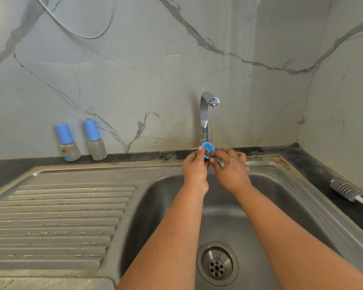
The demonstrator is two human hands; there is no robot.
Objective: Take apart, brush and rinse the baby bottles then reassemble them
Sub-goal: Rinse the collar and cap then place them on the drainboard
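Both hands are raised over the sink basin under the running tap (210, 101). My left hand (195, 168) and my right hand (231, 168) pinch a small blue bottle ring (209, 149) between their fingertips, right in the thin stream of water. Two assembled baby bottles with blue caps stand on the dark counter against the wall, one (67, 142) left of the other (94, 140). A grey bottle brush (347, 190) with a white handle lies on the counter to the right of the sink.
The steel sink basin (281, 206) has a drain (217, 262) at its bottom. A ribbed draining board (57, 222) lies to the left. A marble wall rises behind, with a grey hose (86, 36) hanging at upper left.
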